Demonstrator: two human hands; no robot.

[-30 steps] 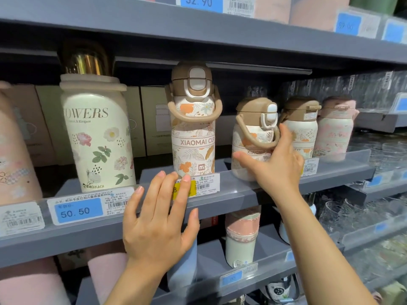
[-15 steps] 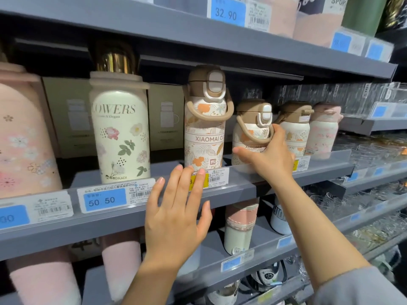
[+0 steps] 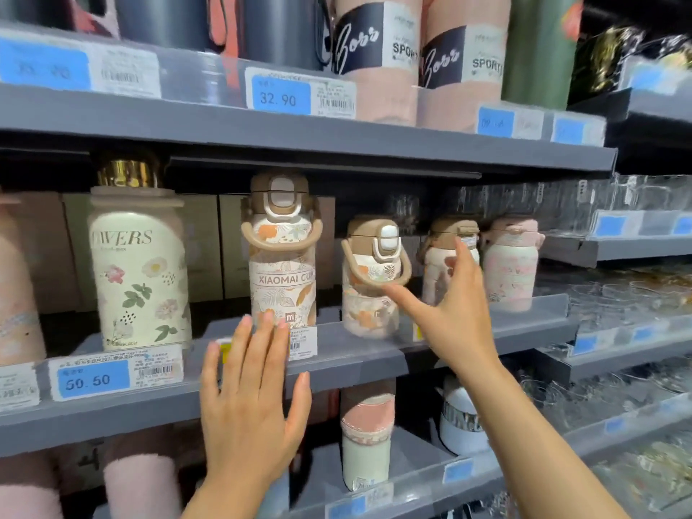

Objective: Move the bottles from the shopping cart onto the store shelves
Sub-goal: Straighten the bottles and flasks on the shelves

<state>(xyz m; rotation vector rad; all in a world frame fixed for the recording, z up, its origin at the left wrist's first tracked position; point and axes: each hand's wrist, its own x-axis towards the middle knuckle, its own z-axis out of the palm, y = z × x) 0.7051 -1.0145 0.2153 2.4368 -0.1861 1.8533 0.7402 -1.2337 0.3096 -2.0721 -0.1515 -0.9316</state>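
Her left hand (image 3: 251,398) is raised flat in front of the middle shelf (image 3: 359,359), fingers straight and slightly spread, holding nothing; the fingertips (image 3: 267,318) lie over the shelf's front lip and the yellow-and-white price label (image 3: 299,342), though whether they touch it I cannot tell. The right hand (image 3: 455,316) is open too, thumb (image 3: 402,297) stretched towards the short floral bottle (image 3: 370,279) and index finger lifted, gripping nothing; the thumb lies just beside the bottle's lower half, contact unclear.

That short bottle stands on the middle shelf, slightly blurred and seemingly tilted, cream with orange leaves, a brown lid and a looped brown carry strap. Just left of it stands the taller XIAOMAI CUP bottle (image 3: 282,256) in the same pattern. Behind the right hand are another brown-lidded bottle (image 3: 447,256) and a pink bottle (image 3: 511,264). Farther left stands a large cream flask with flowers (image 3: 138,271) and a gold top, above a 50.50 price tag (image 3: 93,380).

On the upper shelf (image 3: 337,133), pink sport bottles (image 3: 378,58) stand behind a 32.90 tag (image 3: 281,95). Clear glassware (image 3: 618,294) fills the shelves to the right.
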